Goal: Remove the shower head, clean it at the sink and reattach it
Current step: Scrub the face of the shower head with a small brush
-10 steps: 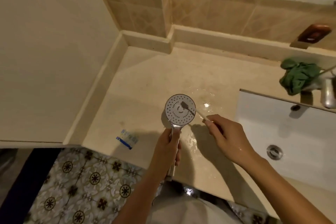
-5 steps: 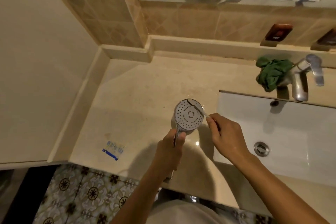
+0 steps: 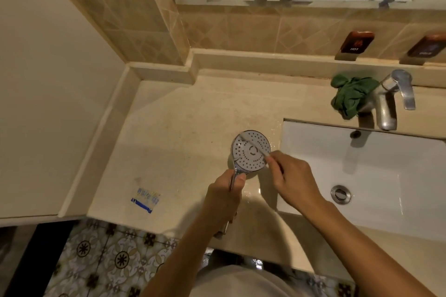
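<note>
A round chrome shower head [image 3: 251, 154] with a white dotted face points up at me, held over the beige countertop [image 3: 183, 132] just left of the sink. My left hand [image 3: 224, 200] grips its chrome handle from below. My right hand [image 3: 293, 176] pinches a thin pale toothbrush [image 3: 255, 146] whose bristle end lies across the upper left of the spray face. The white rectangular sink [image 3: 376, 176] with its round drain [image 3: 340, 194] sits right beside my right hand.
A chrome faucet [image 3: 391, 101] stands behind the sink with a crumpled green cloth [image 3: 350, 96] to its left. A small blue-printed packet [image 3: 146, 199] lies near the counter's front edge. Water glistens on the counter around the shower head. Patterned floor tiles [image 3: 108, 258] show below.
The view has swung right, bringing the faucet into sight. The brush has slid across the spray face from its centre toward its upper left rim. My left hand keeps its grip on the handle.
</note>
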A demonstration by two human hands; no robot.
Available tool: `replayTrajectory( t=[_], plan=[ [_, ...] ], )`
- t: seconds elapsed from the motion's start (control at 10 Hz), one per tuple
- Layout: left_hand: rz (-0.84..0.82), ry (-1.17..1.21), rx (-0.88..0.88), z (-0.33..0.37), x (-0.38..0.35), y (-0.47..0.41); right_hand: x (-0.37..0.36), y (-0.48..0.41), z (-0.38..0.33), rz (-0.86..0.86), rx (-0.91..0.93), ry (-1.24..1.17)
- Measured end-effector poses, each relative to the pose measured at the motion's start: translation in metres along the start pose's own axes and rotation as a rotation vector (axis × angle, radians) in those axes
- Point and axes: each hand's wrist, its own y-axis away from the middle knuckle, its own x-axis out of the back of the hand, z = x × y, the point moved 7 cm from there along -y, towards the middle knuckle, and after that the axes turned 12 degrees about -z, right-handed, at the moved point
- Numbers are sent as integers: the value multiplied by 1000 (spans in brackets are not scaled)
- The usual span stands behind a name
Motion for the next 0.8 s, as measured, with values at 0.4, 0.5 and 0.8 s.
replayTrajectory(
  t=[0.4,0.5,0.8],
  plan=[
    [8,33,46,-8,4,7,-5,-2,-1,-41,40,-30],
    [13,39,42,-7,7,7,-22,5,-14,-203,103,24],
    [17,17,62,-9,11,8,-23,3,-18,-223,119,29]
  ],
)
